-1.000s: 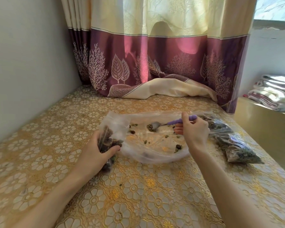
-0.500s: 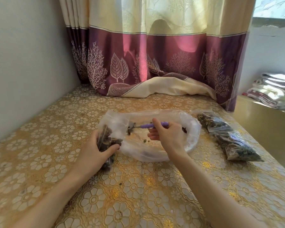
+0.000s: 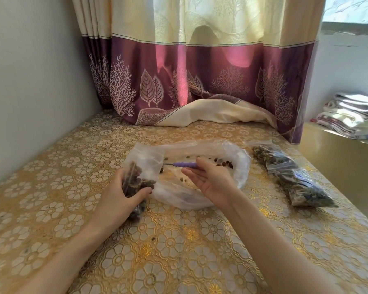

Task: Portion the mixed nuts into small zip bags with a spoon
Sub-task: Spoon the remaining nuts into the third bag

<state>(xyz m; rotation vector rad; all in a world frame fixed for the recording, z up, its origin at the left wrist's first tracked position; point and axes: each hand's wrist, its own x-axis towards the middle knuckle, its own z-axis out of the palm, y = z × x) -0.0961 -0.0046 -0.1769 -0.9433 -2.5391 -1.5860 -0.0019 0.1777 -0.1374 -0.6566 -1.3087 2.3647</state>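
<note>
Mixed nuts (image 3: 224, 164) remain only as a thin scatter inside the large clear bag (image 3: 238, 166), which lies flattened with its mouth spread wide at frame centre on the gold floral tablecloth (image 3: 179, 240). A small dark cluster sits at the bag's right inner edge; a few loose pieces lie in the middle. Judged from this, the supply is nearly exhausted.

The left hand (image 3: 117, 196) curls its fingers and thumb around the small zip bag (image 3: 136, 179) at centre left, holding it upright and tilted toward the large bag so that the mouth presents a short transfer path. The bag is packed with dark brown and greenish nuts up to roughly half its height.

The right hand (image 3: 212, 179) holds the spoon (image 3: 183, 164) by its ribbed purple handle, thumb on top, fingers extended beneath with the palm turned up. The spoon bowl points left at the zip bag's mouth; whether it carries nuts cannot be determined.

Two filled zip bags (image 3: 289, 175) lie at centre right, well apart from the work area. A maroon and cream curtain (image 3: 200, 71) hangs behind; folded towels (image 3: 348, 115) rest at the right edge.
</note>
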